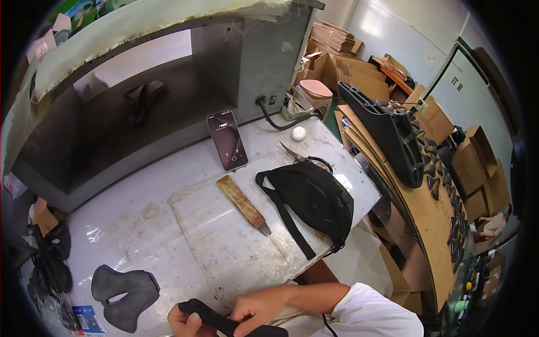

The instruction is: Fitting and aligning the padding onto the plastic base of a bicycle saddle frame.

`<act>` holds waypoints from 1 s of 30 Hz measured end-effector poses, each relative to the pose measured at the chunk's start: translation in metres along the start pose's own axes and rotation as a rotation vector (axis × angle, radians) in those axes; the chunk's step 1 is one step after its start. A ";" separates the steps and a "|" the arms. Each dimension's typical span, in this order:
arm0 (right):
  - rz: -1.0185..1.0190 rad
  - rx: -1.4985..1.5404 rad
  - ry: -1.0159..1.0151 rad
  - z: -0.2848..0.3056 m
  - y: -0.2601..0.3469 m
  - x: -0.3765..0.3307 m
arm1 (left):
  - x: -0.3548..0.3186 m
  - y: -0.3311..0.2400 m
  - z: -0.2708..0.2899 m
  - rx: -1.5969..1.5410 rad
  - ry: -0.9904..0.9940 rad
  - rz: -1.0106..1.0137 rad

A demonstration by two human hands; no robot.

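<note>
Black fabric strip (224, 321), narrow and padded, lies at the bottom centre of the frame, held across between both hands just off the near edge of the worktable (168, 224). Right hand (259, 308) is curled over the strip's middle, fingers closed around it with the thumb on the near side. Left hand (182, 324) sits at the strip's rounded left end, fingers wrapped under it; only part of this hand is in view at the lower edge, but its grasp on the strip is evident. A white sleeve (370, 314) covers the right upper arm at lower right. To the left of the hands, on the tabletop at lower left, rests a dark grey shaped fabric piece (126, 292) with a notch cut into it. Further up, at centre frame, a flat tool with a worn wooden handle (241, 203) lies diagonally, its metal tip toward lower right. Just right of it sits a black mesh bag (314, 199) with a strap trailing toward the table's near edge. Scissors (297, 154) lie touching the bag's upper edge. A smartphone (227, 140) stands propped against the grey machine housing (269, 62) at upper centre, screen lit. A small white ball (298, 133) rests near the table's far corner. Cardboard sheets (426, 219) stack at right, carrying small dark pieces.
</note>
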State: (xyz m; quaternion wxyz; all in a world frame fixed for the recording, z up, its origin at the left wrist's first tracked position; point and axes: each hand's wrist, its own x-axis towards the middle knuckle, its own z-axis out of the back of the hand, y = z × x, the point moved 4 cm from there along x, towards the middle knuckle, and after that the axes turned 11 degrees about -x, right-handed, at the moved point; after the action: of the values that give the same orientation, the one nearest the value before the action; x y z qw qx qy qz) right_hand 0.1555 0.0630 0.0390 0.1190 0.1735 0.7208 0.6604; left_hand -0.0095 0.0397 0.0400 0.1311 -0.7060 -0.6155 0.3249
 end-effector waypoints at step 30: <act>-0.339 -1.794 -1.009 0.179 0.025 -0.008 | -0.013 -0.032 0.047 -0.140 -0.033 -0.089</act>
State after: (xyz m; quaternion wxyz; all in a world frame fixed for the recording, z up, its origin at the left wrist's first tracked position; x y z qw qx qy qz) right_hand 0.2371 0.2242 0.0452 0.5828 0.1738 -0.1532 0.7789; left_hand -0.0638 0.0234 0.0274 0.0854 -0.6801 -0.6694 0.2864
